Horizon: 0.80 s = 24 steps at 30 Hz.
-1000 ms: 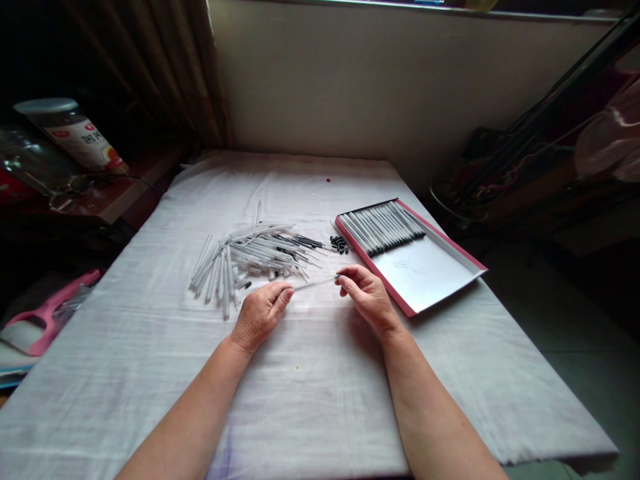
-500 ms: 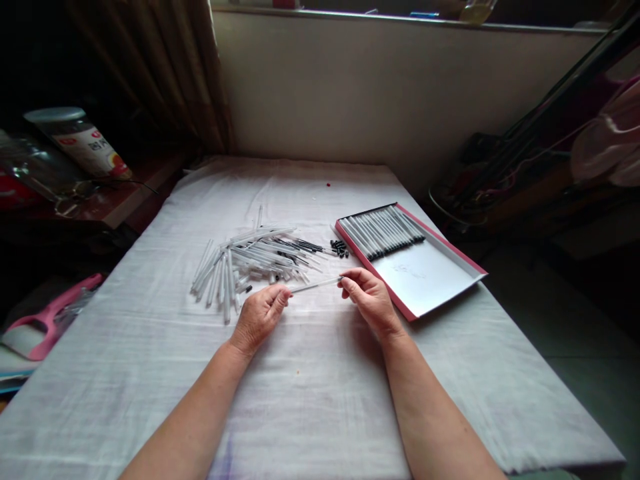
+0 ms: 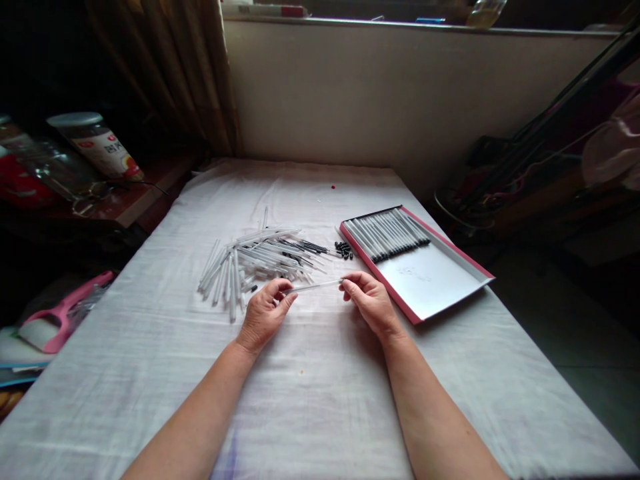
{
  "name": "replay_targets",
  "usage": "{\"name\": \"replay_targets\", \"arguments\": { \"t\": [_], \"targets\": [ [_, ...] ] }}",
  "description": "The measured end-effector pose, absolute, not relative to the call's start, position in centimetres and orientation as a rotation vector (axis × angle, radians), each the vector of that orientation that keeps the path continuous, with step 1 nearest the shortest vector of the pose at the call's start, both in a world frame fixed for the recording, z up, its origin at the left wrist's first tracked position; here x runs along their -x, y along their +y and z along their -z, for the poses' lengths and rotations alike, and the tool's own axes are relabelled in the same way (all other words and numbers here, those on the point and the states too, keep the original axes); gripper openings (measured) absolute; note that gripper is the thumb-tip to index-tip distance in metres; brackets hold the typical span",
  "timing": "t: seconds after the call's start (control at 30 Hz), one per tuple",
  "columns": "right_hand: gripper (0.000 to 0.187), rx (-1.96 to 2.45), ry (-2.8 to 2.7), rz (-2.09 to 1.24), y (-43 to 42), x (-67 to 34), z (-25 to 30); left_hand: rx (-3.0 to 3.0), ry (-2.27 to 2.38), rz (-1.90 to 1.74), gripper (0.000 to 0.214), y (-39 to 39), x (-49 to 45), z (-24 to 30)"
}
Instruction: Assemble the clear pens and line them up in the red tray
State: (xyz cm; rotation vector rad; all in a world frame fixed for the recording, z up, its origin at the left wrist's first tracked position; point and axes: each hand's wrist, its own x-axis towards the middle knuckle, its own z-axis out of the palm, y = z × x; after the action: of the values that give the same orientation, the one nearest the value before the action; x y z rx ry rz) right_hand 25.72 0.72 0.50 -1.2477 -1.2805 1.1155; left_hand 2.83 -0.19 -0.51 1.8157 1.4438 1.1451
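A thin, clear pen barrel (image 3: 319,285) spans the gap between my hands, just above the cloth. My right hand (image 3: 369,300) pinches its right end between thumb and fingers. At the left end, my left hand (image 3: 267,313) has its thumb and forefinger around the tube, its grip looser. Beyond them lies a loose pile of clear pen barrels (image 3: 233,283) mixed with dark pen refills (image 3: 307,247). Small black pen caps (image 3: 344,250) are heaped beside the box. Inside the shallow red-edged box (image 3: 416,313), a row of assembled pens (image 3: 387,233) lies side by side, black ends toward me.
White cloth (image 3: 310,413) covers the table. Pink-handled scissors (image 3: 63,317) lie off the left edge. A lidded jar (image 3: 103,147) and glassware stand on a dark side shelf. A wall (image 3: 350,93) with a ledge closes the far side.
My left thumb and forefinger have parted somewhat at the barrel's left end. The right hand keeps its pinch. The whole view has shifted slightly, with things appearing a little further right.
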Motion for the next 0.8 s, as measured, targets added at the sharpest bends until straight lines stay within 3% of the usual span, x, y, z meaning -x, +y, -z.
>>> {"name": "replay_targets", "arguments": {
  "t": [0.23, 0.57, 0.8],
  "targets": [
    [0.029, 1.229, -1.209, -1.134, 0.7, -25.6, -0.5, -1.86, 1.408, -0.965, 0.032, 0.0, -2.5, 0.2],
    [0.03, 1.248, -1.291, -1.149, 0.8, -25.5, 0.1, -1.826, 1.433, -1.086, 0.016, -0.1, -2.8, 0.5],
    [0.02, 1.24, -1.742, -1.025, 0.1, -24.5, 0.8, -2.031, 1.396, -1.038, 0.016, -0.5, -2.9, 0.5]
  ]
}}
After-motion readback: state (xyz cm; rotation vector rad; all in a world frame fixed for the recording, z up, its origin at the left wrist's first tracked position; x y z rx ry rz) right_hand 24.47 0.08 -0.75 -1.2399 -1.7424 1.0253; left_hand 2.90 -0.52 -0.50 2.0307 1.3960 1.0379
